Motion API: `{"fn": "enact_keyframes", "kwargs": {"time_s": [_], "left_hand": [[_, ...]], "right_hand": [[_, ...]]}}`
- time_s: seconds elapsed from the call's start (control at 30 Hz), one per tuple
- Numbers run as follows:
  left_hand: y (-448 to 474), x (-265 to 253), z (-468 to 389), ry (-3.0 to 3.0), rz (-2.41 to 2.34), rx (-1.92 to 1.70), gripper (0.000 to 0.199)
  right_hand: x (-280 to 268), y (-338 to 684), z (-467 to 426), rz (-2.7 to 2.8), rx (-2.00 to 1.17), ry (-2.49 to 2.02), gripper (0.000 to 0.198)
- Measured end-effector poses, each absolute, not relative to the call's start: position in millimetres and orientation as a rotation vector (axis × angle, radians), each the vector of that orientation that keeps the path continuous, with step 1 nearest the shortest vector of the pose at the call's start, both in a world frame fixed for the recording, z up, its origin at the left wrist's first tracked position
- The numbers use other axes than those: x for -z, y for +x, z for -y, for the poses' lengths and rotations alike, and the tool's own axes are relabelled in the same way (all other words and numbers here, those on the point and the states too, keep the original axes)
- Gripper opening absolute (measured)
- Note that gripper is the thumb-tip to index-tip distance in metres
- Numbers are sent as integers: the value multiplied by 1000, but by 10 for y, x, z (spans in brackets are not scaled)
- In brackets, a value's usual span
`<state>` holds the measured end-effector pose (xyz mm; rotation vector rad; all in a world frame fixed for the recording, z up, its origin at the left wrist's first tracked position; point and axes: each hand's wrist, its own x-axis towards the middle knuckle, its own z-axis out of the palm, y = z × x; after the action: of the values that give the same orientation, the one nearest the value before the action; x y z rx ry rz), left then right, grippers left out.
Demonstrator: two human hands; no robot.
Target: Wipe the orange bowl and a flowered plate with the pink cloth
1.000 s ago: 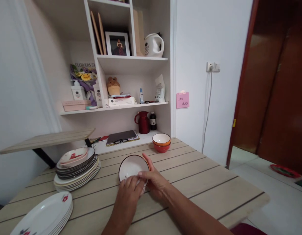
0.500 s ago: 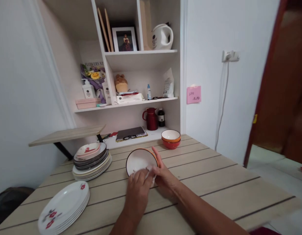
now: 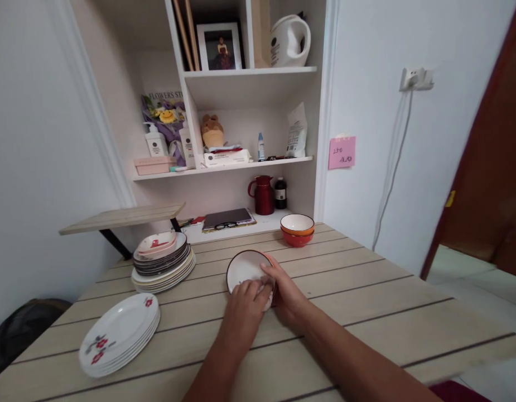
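A bowl [image 3: 248, 267], white inside with a dark rim, is tilted toward me above the table. My right hand [image 3: 289, 293] is closed on its right side, with the thumb over the rim. Fingers bent, my left hand [image 3: 246, 304] presses a crumpled white cloth [image 3: 269, 301] against the inside of the bowl near its lower edge. Most of the cloth is hidden under the fingers, and whether it is fabric or tissue is unclear. Beyond my hands, an orange bowl [image 3: 297, 228] sits stacked in a red bowl [image 3: 298, 240].
Left of my hands lie a stack of oval flowered plates [image 3: 119, 329] and a taller pile of round plates [image 3: 165, 273] topped by small pink-edged dishes [image 3: 157, 244]. A raised wooden stand [image 3: 124, 216] is behind them. At the back, a red jug [image 3: 264, 195] stands beside a dark bottle [image 3: 280, 194].
My left hand has shifted slightly within the bowl. My right thumb, upright before, now bends over the rim. The whole view has also shifted a little.
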<state>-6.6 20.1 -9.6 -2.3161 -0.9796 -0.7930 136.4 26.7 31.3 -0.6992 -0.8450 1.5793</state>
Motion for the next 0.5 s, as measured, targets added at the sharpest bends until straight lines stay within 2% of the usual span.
{"fn": "enact_keyframes", "kwargs": {"time_s": [0.23,0.5], "left_hand": [[-178,31,-181,-2364,925,690,34],[-216,38,-190,-2325,904,632,30]], "right_hand": [[-428,1541,-276,954,-1545,-703,53],[-445,1660,-278,1074,-1580,-831,59]]}}
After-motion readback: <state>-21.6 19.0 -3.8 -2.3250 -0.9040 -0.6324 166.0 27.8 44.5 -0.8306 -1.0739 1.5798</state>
